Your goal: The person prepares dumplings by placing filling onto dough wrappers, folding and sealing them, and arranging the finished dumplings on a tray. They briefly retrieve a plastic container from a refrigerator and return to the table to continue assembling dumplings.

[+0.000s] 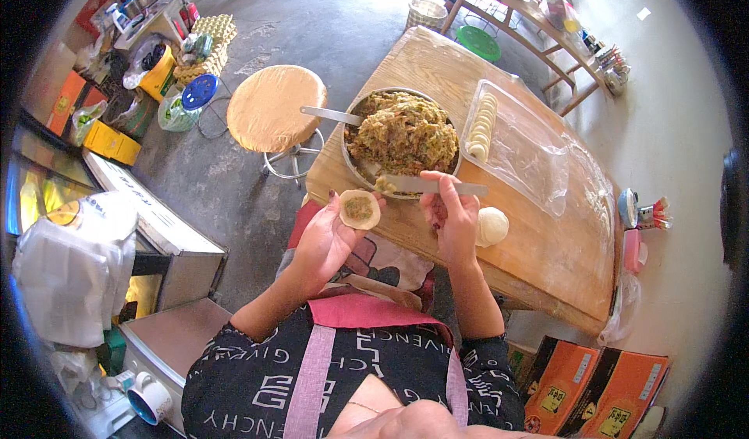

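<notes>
On the fingers of my left hand (pixel 329 243) lies a round dough wrapper (pixel 359 209) with a patch of minced filling at its middle. My right hand (pixel 453 216) grips a flat metal spatula (pixel 433 185), its tip smeared with filling and held over the near rim of a bowl. That round metal bowl (pixel 351 164) is heaped with chopped filling (pixel 406 129). A second flat metal tool (pixel 330 115) rests in the heap, its end sticking out to the left. Just right of my right hand sits a pale dough ball or stack of wrappers (pixel 492 226).
A wooden table (pixel 544 251) carries a clear plastic tray (pixel 521 152) with a row of dumplings or wrappers (pixel 483 124) along its left side. Beyond the table's left edge stands a round padded stool (pixel 276 108). Orange boxes (pixel 562 380) are at lower right, a white mug (pixel 149 398) at lower left.
</notes>
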Tool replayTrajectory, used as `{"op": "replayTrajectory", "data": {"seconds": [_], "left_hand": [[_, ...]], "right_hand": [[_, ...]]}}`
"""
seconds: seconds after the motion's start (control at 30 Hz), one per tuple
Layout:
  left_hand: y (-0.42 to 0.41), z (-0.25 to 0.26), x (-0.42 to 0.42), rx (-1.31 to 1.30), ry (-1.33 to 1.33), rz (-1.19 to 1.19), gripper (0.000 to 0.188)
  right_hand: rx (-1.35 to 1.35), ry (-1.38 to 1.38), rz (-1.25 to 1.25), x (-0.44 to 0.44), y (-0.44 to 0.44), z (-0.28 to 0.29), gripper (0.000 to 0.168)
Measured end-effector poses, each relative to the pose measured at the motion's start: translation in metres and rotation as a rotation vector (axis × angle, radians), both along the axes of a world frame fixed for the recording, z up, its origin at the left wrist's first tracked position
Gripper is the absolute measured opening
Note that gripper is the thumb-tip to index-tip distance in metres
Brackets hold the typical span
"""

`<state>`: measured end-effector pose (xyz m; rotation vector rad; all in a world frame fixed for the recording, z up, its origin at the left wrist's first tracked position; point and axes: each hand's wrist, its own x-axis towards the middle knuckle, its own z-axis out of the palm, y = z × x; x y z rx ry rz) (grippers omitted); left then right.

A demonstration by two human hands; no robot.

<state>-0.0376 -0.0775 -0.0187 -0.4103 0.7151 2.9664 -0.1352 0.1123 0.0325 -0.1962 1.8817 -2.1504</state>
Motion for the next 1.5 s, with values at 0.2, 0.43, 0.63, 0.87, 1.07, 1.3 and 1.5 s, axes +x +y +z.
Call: {"op": "replayTrajectory", "data": {"seconds": [0.2, 0.43, 0.63, 0.87, 1.07, 1.3, 1.5], "left_hand": [[0.004, 0.022, -0.003, 0.124, 0.025, -0.027, 0.056], [0.007, 0.026, -0.006, 0.132, 0.027, 0.015, 0.056], [0.015, 0.035, -0.009, 0.091, 0.091, -0.047, 0.054], [0.009, 0.031, -0.01, -0.028, 0.14, -0.069, 0.044], [0.015, 0.035, -0.009, -0.097, 0.192, -0.248, 0.046], [0.022, 0.036, -0.004, -0.319, 0.389, -0.296, 0.052], [0.024, 0.045, 0.0, -0.762, 0.325, -0.187, 0.04]], "right_hand": [[0.371, 1.197, 0.392, 0.028, 0.006, -0.027, 0.033], [0.445, 1.281, 0.466, 0.033, 0.025, -0.024, 0.056], [0.533, 1.155, 0.399, 0.035, 0.015, -0.024, 0.051], [0.428, 1.293, 0.141, 0.038, 0.036, -0.008, 0.034], [0.557, 1.339, 0.234, 0.024, 0.02, 0.008, 0.031], [0.573, 1.088, 0.15, 0.022, 0.003, 0.034, 0.027], [0.482, 0.939, 0.059, 0.031, -0.005, 0.025, 0.024]]}}
